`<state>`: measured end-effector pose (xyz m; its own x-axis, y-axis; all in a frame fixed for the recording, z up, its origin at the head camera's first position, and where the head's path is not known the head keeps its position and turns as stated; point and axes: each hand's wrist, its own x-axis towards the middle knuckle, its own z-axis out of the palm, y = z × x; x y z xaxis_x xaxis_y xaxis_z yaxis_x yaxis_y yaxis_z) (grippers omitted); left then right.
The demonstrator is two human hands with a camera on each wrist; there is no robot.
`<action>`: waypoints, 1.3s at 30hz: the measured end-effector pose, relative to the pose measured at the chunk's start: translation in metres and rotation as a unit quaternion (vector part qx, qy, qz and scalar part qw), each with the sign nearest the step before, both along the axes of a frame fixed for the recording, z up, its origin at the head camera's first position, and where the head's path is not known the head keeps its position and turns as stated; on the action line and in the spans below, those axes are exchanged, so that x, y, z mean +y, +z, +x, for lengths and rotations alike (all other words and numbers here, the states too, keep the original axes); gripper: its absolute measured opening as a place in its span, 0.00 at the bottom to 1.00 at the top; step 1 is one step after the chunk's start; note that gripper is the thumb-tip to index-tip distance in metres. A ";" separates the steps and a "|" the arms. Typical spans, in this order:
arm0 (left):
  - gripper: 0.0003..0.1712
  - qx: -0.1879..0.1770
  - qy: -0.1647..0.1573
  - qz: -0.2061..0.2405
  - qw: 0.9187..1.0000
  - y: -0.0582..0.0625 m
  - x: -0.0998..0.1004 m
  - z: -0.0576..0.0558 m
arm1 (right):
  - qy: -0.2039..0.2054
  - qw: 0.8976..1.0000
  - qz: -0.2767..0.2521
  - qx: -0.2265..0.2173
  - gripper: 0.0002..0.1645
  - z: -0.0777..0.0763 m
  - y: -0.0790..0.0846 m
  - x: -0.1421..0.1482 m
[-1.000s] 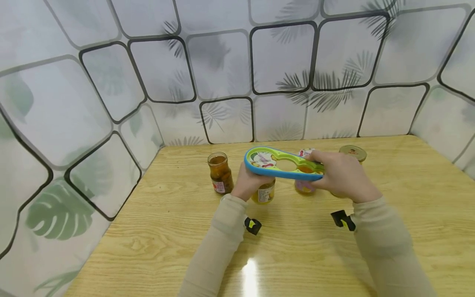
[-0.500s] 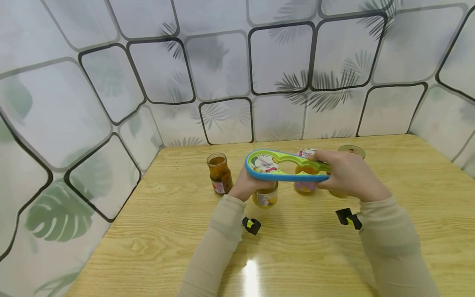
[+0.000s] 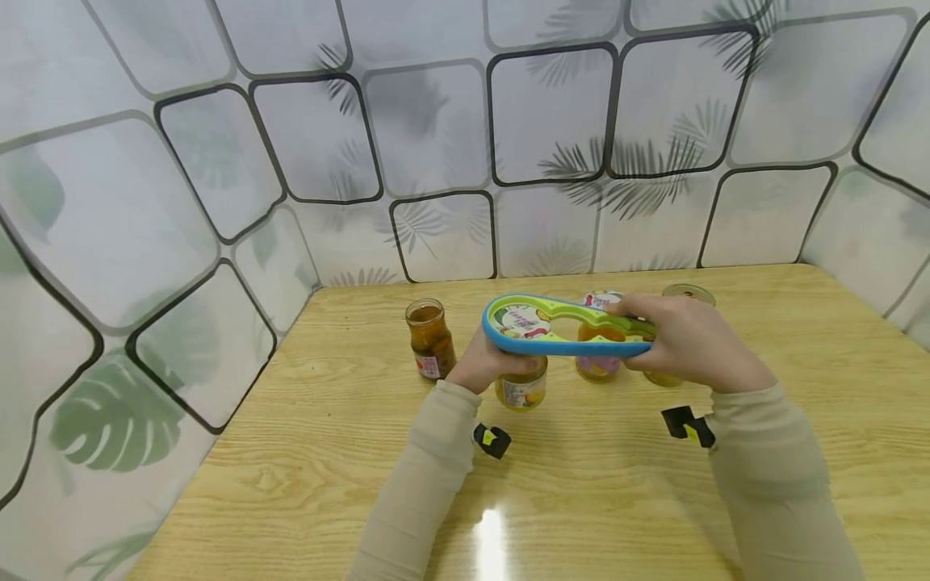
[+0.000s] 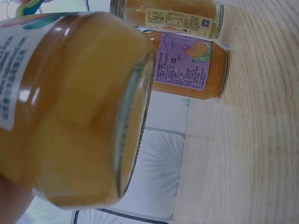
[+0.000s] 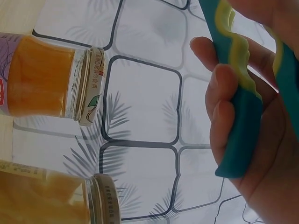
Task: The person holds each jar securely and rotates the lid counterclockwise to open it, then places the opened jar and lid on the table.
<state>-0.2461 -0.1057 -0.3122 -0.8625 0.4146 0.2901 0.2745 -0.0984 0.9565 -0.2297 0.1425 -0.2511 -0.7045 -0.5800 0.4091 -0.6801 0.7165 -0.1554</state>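
Observation:
My left hand point(image 3: 488, 363) holds a glass jar point(image 4: 88, 107) of yellowish fruit by its upper part. In the left wrist view the jar fills much of the frame, its base above the table. A blue-and-green jar opener point(image 3: 567, 347) lies around the jar's printed lid point(image 3: 521, 320), with its wide end on the left. At the other end my right hand point(image 3: 686, 339) grips the handles; in the right wrist view fingers point(image 5: 222, 84) curl round one handle point(image 5: 243, 135). Behind the opener stands a jar with a purple label point(image 3: 597, 367).
An open jar point(image 3: 430, 339) with dark contents stands left on the wooden table point(image 3: 327, 452). A lidded jar point(image 5: 42, 193) of yellow fruit stands right, partly hidden by my right hand in the head view. A patterned backdrop point(image 3: 436, 121) encloses the table's back and sides.
The opener and my right hand have shifted slightly right and toward me. The jar in my left hand has moved slightly right and nearer, with the lid still inside the opener.

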 end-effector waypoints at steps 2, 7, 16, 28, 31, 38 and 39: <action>0.38 -0.002 -0.001 0.000 1.000 0.000 0.000 0.000 | 0.002 1.000 -0.002 -0.003 0.26 0.000 0.000 0.000; 0.38 -0.005 -0.007 0.013 1.000 0.000 0.000 0.000 | 0.012 1.000 -0.013 -0.013 0.25 -0.001 0.000 0.001; 0.36 0.013 -0.016 0.018 1.000 -0.002 0.001 -0.001 | 0.034 0.999 -0.025 -0.033 0.23 -0.001 -0.001 0.003; 0.31 0.028 -0.056 0.038 0.997 -0.007 0.003 -0.003 | 0.031 0.995 -0.021 -0.094 0.24 0.001 0.003 0.003; 0.29 0.043 -0.041 0.020 0.998 -0.007 0.003 -0.004 | 0.039 0.993 -0.029 -0.104 0.23 0.000 0.002 0.003; 0.25 0.038 0.081 -0.069 0.994 -0.004 0.005 -0.004 | 0.049 0.987 -0.064 -0.141 0.05 -0.004 -0.003 0.003; 0.26 0.027 0.095 -0.071 0.993 -0.003 0.005 -0.004 | 0.048 0.985 -0.067 -0.148 0.03 -0.005 -0.003 0.002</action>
<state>-0.2502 -0.1003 -0.3153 -0.9140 0.2864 0.2873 0.3255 0.0953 0.9407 -0.2346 0.1450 -0.2546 -0.7489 -0.6047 0.2711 -0.6544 0.6102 -0.4465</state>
